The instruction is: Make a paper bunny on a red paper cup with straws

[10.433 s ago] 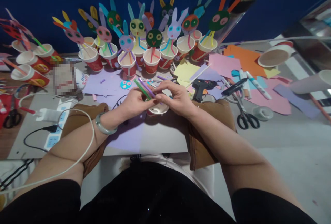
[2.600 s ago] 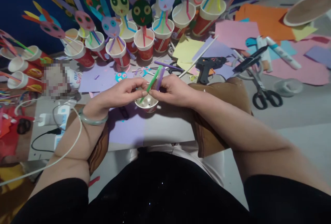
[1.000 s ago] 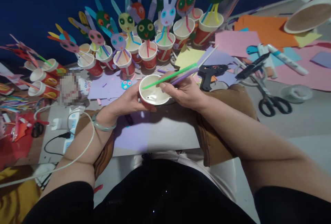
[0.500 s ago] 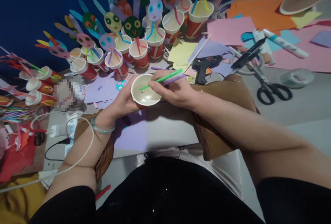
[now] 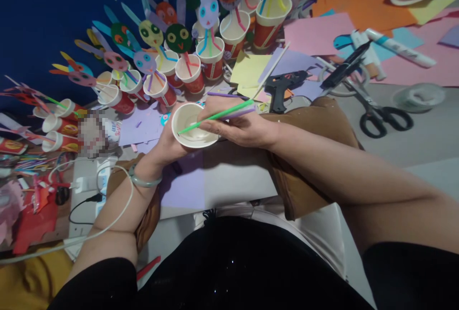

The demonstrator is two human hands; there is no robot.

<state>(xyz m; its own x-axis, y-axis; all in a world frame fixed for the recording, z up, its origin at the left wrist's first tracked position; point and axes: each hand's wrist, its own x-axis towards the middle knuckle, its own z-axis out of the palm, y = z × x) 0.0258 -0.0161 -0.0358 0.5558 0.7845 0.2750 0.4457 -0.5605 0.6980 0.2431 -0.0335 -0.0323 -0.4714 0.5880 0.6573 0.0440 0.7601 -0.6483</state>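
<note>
The straws in the right hand (image 5: 247,129) were bright green (image 5: 233,110) and purple (image 5: 244,111); the cup (image 5: 186,120) in the left hand (image 5: 168,144) was cream-white inside. Beyond both, red cups (image 5: 214,69) bore white markings.

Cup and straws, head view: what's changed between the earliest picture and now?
Left hand let go of the straws and took hold of the paper cup, which looks raised toward the camera. Right hand alone holds the green straw and purple straw, now slanting down-left to the cup's mouth. Glue gun and black-handled scissors still lie right of the hands.
</note>
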